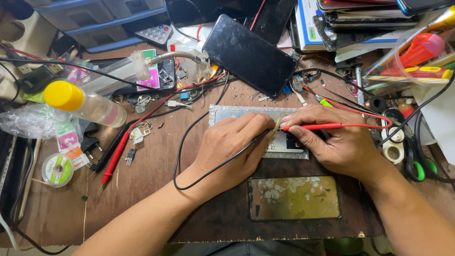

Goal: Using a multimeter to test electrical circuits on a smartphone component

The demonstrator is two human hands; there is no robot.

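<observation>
Seen from the head camera, two bare hands meet over an opened phone panel (258,129), a flat silvery rectangle lying at the centre of a cluttered wooden table (156,180). The left hand (230,149) rests on the panel, fingers curled tight around a black probe (262,136) whose thin black lead loops back toward 8 o'clock. The right hand (339,142) pinches a red probe (313,126) pen-fashion, tip pointing toward 9 o'clock, nearly touching the black tip.

Both probes look light, stiff and slim, best gripped on the plastic barrel, away from the metal point. The panel appears thin, rigid and fragile; hold it by its edges.

At 6 o'clock lies a cracked glass screen (294,197). At 12 o'clock sits a dark phone (249,54); at 9 o'clock, a yellow-capped bottle (85,103).
</observation>
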